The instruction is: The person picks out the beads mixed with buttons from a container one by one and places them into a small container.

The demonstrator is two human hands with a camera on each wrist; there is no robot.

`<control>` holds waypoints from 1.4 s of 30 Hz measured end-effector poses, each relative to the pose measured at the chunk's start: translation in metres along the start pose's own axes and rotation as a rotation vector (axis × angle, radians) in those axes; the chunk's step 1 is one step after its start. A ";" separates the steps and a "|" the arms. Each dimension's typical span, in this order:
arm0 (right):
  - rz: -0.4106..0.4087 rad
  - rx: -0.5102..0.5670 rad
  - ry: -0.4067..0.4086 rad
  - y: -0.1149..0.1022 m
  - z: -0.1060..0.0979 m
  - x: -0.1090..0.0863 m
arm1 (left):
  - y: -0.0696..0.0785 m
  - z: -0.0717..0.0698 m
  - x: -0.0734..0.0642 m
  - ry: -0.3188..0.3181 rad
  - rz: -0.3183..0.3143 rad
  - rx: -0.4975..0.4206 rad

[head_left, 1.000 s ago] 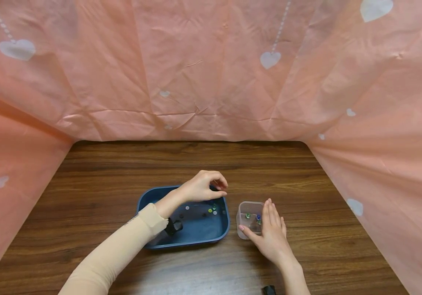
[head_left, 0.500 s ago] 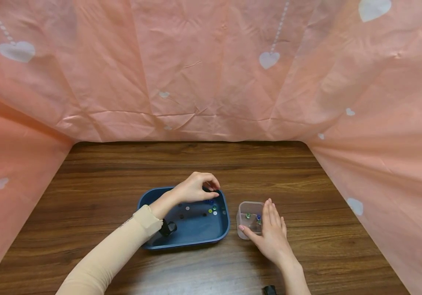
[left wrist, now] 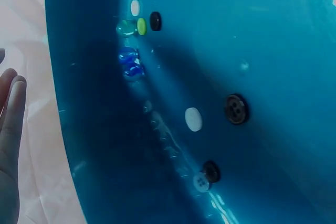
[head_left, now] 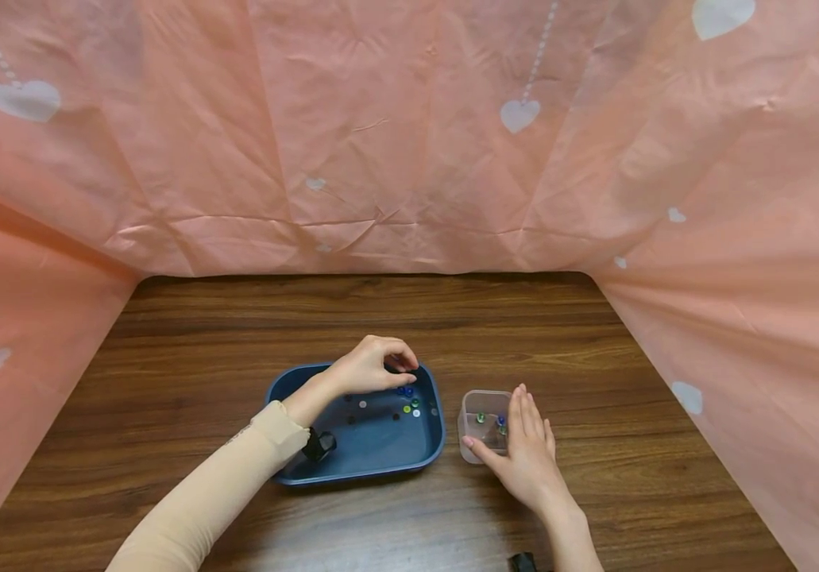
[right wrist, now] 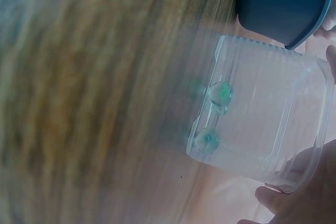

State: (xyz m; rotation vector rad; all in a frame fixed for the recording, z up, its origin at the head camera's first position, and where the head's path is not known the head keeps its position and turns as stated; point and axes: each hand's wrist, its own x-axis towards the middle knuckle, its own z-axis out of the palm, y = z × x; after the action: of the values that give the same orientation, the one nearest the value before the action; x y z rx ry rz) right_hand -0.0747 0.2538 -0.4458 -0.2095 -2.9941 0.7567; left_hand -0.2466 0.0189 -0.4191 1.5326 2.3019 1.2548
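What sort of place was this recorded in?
Probably a screened-off tabletop workspace: a wood-grain table with pink, heart-printed sheeting along its back and both sides, plus a blue tray on top.

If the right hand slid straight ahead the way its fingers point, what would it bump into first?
Probably the pink curtain at the back; the table ahead of the right hand looks free, though depth is unclear.
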 end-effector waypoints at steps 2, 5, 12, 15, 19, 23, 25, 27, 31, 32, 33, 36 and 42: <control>-0.002 -0.001 0.002 0.000 0.000 0.000 | -0.003 0.001 -0.002 0.001 -0.004 -0.003; -0.007 -0.001 0.012 -0.001 0.000 0.000 | -0.006 0.003 -0.004 0.000 -0.014 -0.009; -0.012 0.003 0.021 -0.002 0.000 0.000 | -0.011 0.003 -0.007 -0.003 -0.028 -0.017; -0.013 0.004 0.022 -0.001 0.000 0.000 | -0.014 0.004 -0.008 0.002 -0.026 -0.010; -0.013 0.003 0.021 -0.001 0.000 0.000 | -0.016 0.006 -0.009 0.002 -0.031 0.010; -0.010 0.003 0.016 -0.001 0.000 0.000 | -0.017 0.007 -0.010 -0.008 -0.041 0.029; -0.009 0.003 0.013 -0.001 0.000 0.000 | -0.017 0.007 -0.011 -0.012 -0.042 0.034; -0.007 0.005 0.011 -0.001 0.000 0.000 | -0.018 0.008 -0.011 -0.011 -0.040 0.036; -0.008 0.007 0.012 -0.001 0.000 -0.001 | -0.020 0.010 -0.012 -0.005 -0.037 0.028; -0.008 0.006 0.012 -0.001 0.000 -0.001 | -0.021 0.011 -0.012 -0.004 -0.036 0.028; -0.009 0.005 0.013 -0.001 0.000 -0.001 | -0.022 0.012 -0.012 -0.004 -0.037 0.028; -0.012 0.004 0.016 0.000 0.000 -0.001 | -0.024 0.013 -0.012 -0.004 -0.041 0.032; -0.007 0.002 0.010 0.000 0.001 0.000 | -0.025 0.013 -0.013 -0.011 -0.054 0.031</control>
State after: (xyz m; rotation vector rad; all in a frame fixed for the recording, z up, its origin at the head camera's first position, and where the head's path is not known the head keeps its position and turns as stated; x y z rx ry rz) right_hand -0.0743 0.2536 -0.4463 -0.2021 -2.9827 0.7556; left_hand -0.2521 0.0126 -0.4489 1.4720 2.3504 1.1999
